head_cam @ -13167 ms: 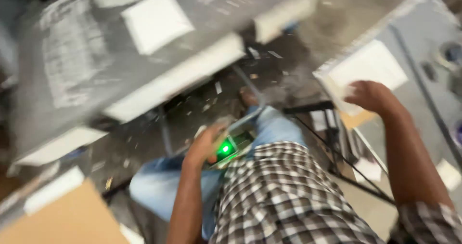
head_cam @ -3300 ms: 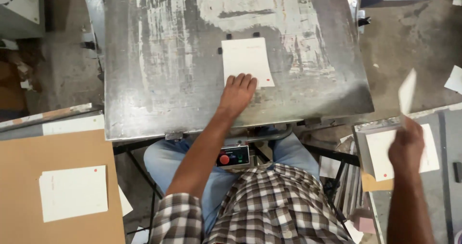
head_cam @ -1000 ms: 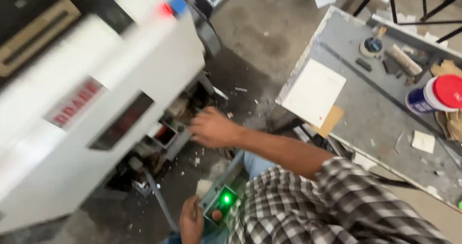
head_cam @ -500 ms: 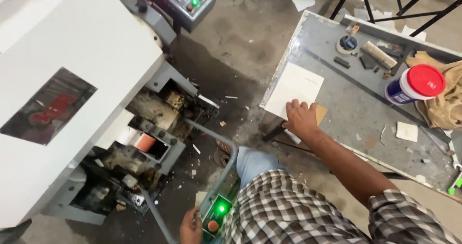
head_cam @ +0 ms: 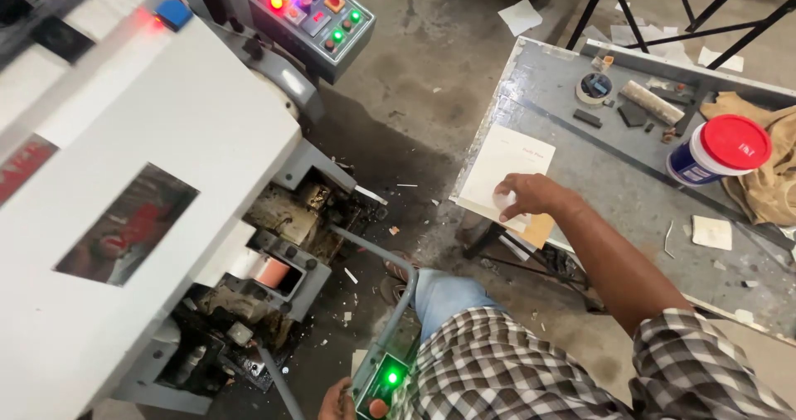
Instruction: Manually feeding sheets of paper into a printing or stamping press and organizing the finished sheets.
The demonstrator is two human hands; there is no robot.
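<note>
My right hand (head_cam: 531, 197) rests on the near edge of a stack of white paper sheets (head_cam: 507, 167) lying on a grey metal table (head_cam: 630, 196), fingers curled over the stack's corner. A brown card (head_cam: 539, 229) pokes out under the stack. My left hand (head_cam: 338, 402) is at the bottom edge, with its thumb on a small control box (head_cam: 383, 382) that shows a lit green light and a red button. The box sits on a metal arm next to my knee.
A big white machine (head_cam: 141, 213) fills the left, with a button panel (head_cam: 313, 18) of coloured lights above. On the table lie a red-lidded white tub (head_cam: 720, 150), a tape roll (head_cam: 594, 88), a tan cloth (head_cam: 767, 171) and paper scraps. Paper bits litter the concrete floor.
My right hand has slid onto the paper stack's near corner. The view has swung a little, bringing the table closer. My left hand stays on the control box.
</note>
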